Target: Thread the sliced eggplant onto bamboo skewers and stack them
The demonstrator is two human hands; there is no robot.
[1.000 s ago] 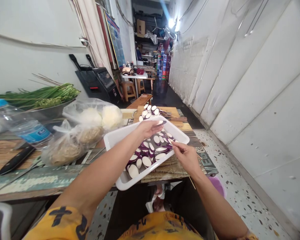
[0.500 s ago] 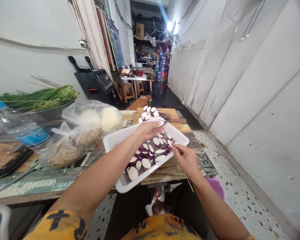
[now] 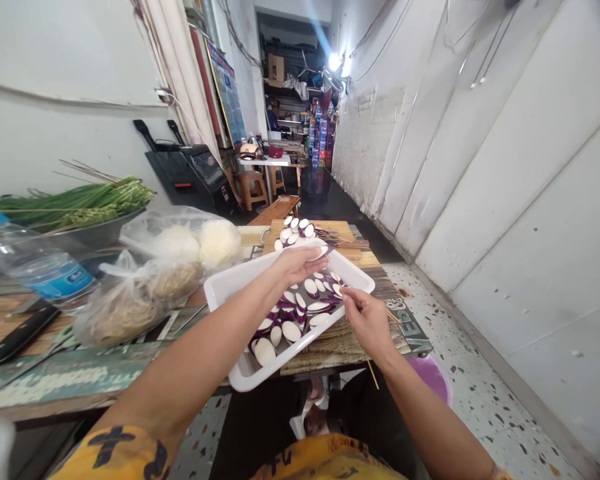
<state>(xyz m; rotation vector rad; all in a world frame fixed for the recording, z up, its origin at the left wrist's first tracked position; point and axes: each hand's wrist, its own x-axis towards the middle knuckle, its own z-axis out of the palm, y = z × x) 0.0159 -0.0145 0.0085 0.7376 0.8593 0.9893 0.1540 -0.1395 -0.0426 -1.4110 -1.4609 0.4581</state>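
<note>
A white plastic tray on the wooden table holds several purple-skinned eggplant slices. My left hand hovers over the tray's far side, fingers closed on one eggplant slice. My right hand is at the tray's right edge, pinching a thin wooden skewer whose end sticks out below my wrist. Beyond the tray, more eggplant slices lie on a wooden cutting board.
To the left lie plastic bags of noodles, a water bottle, a black-handled knife and a metal bowl of green chives. A white wall runs along the right; a purple bin sits on the floor.
Both hands have stayed over the tray with hardly any shift; the view has tipped slightly, so everything sits a little lower and to the left.
</note>
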